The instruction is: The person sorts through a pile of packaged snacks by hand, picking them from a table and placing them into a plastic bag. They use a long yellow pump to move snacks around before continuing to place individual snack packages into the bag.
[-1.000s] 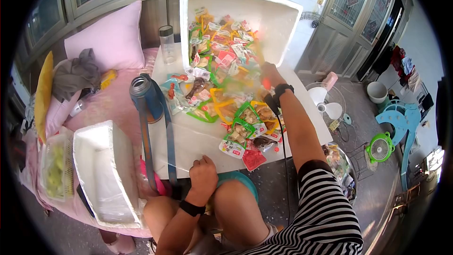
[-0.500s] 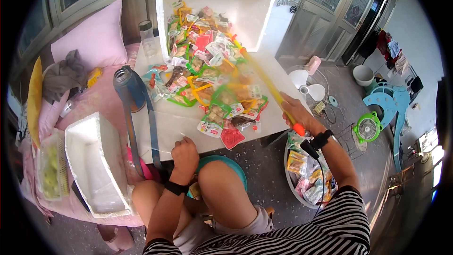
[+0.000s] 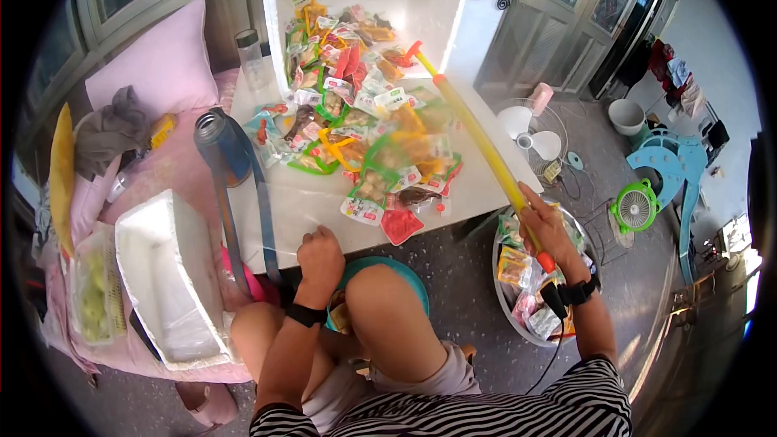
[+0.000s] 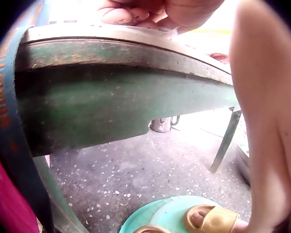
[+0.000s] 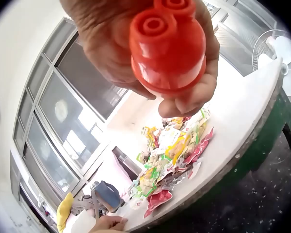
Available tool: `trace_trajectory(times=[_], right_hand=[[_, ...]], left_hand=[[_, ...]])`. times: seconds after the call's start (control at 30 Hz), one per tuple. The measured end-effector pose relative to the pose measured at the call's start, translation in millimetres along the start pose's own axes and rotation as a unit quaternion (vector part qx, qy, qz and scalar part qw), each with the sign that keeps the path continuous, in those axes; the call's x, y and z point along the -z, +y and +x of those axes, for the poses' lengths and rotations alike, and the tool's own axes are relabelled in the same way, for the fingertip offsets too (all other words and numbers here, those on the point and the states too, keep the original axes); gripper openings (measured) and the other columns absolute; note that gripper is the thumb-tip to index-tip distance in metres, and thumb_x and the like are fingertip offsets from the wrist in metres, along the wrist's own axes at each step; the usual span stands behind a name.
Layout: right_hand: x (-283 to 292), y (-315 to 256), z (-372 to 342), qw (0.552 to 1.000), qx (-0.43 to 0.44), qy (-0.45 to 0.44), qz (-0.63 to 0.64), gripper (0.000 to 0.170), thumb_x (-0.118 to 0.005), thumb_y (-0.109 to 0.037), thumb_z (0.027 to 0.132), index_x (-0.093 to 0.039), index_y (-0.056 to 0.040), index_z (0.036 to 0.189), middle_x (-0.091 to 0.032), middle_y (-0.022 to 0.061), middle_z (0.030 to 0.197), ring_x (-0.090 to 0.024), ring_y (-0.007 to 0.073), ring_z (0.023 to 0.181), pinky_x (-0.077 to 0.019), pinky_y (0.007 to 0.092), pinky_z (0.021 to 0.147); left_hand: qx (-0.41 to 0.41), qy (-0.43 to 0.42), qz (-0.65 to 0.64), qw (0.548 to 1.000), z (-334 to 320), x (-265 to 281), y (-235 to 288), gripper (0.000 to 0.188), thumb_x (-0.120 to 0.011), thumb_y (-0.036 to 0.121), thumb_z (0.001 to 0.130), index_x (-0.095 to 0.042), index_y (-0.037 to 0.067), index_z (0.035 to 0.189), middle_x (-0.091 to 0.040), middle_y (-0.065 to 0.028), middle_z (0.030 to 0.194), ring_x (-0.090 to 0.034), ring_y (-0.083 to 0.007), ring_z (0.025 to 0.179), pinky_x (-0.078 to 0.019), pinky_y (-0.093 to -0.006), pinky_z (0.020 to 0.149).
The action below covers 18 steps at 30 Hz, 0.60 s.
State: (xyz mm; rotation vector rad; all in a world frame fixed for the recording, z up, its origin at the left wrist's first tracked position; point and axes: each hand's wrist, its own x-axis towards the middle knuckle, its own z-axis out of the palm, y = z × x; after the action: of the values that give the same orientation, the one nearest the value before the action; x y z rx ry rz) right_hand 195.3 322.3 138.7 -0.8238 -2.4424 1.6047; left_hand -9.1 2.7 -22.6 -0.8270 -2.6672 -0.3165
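My right hand (image 3: 547, 231) grips one end of a long yellow tube (image 3: 477, 137) over the table's right edge. The tube's red T-shaped far end reaches the white foam box (image 3: 449, 20). In the right wrist view, the hand (image 5: 104, 43) is round its red end piece (image 5: 167, 53). Colourful snack packets (image 3: 376, 170) spill from the box across the table (image 3: 312, 206). My left hand (image 3: 320, 257) rests at the table's near edge with curled fingers; the left wrist view shows its fingers (image 4: 136, 14) against a thin clear film, and a grip on it is not plain.
A blue flask (image 3: 222, 150) with a long strap stands at the table's left, a clear bottle (image 3: 248, 53) behind it. An empty foam box (image 3: 166, 275) and a basket of green fruit (image 3: 95, 299) lie left. At right are a metal basin (image 3: 503, 295) of packets and two fans.
My right hand has moved right and toward me from near the packets, drawing the tube's near end over the basin. The head view has turned right. My left hand stays at the table edge.
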Motion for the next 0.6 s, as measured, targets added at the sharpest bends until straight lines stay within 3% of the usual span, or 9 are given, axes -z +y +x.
trace_trajectory(times=[0.23,0.33,0.43,0.47,0.6], right_hand=[[-39.1,-15.2,163.5,0.998,0.039,0.041,-0.006,0.055,-0.047,-0.023,0.094,-0.03,-0.014,0.146,-0.051,0.0049,0.065,-0.049,0.013,0.045,-0.0432,0.0277,0.041],[-61.7,4.3,216.4,0.995,0.095,0.007,0.022,0.057,-0.047,-0.023,0.094,-0.029,-0.01,0.146,-0.051,0.0048,0.066,-0.049,0.013,0.047,-0.0433,0.0278,0.041],[-73.3,-4.5,175.2,0.993,0.103,-0.052,-0.019,0.059,-0.047,-0.024,0.093,-0.027,-0.0068,0.146,-0.052,0.0046,0.067,-0.048,0.0125,0.047,-0.0434,0.027,0.042],[-71.6,-9.5,152.6,0.997,0.051,-0.063,0.004,0.058,-0.047,-0.025,0.094,-0.027,-0.0101,0.147,-0.051,0.0042,0.067,-0.048,0.0116,0.047,-0.0436,0.0261,0.042],[-53.9,-8.9,68.3,0.997,-0.002,-0.079,0.011,0.056,-0.045,-0.026,0.096,-0.027,-0.0164,0.147,-0.05,0.0026,0.067,-0.049,0.01,0.047,-0.043,0.0249,0.042]], left_hand=[[0.007,0.007,-0.02,1.0,2.0,0.8,-2.4,0.02,-0.058,0.003,0.07,-0.06,-0.006,0.088,-0.062,-0.0127,0.074,-0.062,-0.0277,0.072,-0.0518,-0.0338,0.059],[0.009,0.016,-0.03,0.999,1.3,2.5,-3.6,0.011,-0.058,0.002,0.071,-0.058,-0.002,0.081,-0.062,-0.0129,0.073,-0.062,-0.028,0.071,-0.0518,-0.0348,0.058],[0.007,0.022,-0.028,0.999,2.9,3.2,-4.2,0.008,-0.057,0.002,0.071,-0.057,0.0,0.078,-0.061,-0.0131,0.072,-0.062,-0.0284,0.071,-0.052,-0.0353,0.058],[0.004,0.022,-0.027,0.999,3.6,2.6,-3.4,0.007,-0.057,0.002,0.071,-0.057,0.0,0.078,-0.061,-0.0131,0.072,-0.062,-0.0285,0.071,-0.0521,-0.0354,0.058],[0.002,0.02,-0.025,0.999,7.6,-1.2,-3.1,0.006,-0.057,0.002,0.071,-0.058,-0.001,0.077,-0.062,-0.0136,0.071,-0.063,-0.0287,0.07,-0.0529,-0.0354,0.058]])
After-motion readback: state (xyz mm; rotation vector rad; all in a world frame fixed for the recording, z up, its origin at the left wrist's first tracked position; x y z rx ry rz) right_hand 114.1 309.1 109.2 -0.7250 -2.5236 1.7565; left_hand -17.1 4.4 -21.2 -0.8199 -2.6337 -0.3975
